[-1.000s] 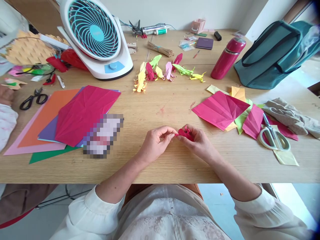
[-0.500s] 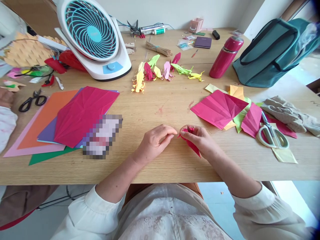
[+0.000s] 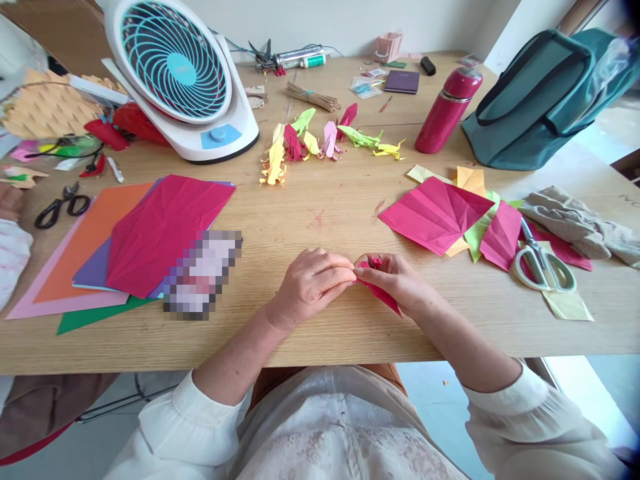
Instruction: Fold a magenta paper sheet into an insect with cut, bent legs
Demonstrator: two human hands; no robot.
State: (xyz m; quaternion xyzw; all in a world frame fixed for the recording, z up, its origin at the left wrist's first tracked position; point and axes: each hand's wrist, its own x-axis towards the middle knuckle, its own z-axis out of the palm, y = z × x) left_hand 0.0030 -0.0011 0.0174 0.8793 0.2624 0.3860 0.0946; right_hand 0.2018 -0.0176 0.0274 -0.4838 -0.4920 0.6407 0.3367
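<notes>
A small folded piece of magenta paper (image 3: 383, 295) is held between both hands just above the wooden table (image 3: 330, 220), near its front edge. My left hand (image 3: 313, 283) pinches its left tip with curled fingers. Closed round its upper part is my right hand (image 3: 395, 280), and a pointed end of the paper sticks out below that hand.
Coloured paper sheets (image 3: 150, 233) lie stacked at the left, creased magenta and yellow sheets (image 3: 440, 213) at the right beside grey scissors (image 3: 543, 267). Several small folded paper figures (image 3: 320, 140) stand mid-table. A white fan (image 3: 180, 73), red bottle (image 3: 447, 110), teal bag (image 3: 545, 93) and black scissors (image 3: 60, 207) ring the table.
My left hand has closed in on the paper and now pinches its tip against the right hand. The paper turned, and a pointed end now hangs below my right hand.
</notes>
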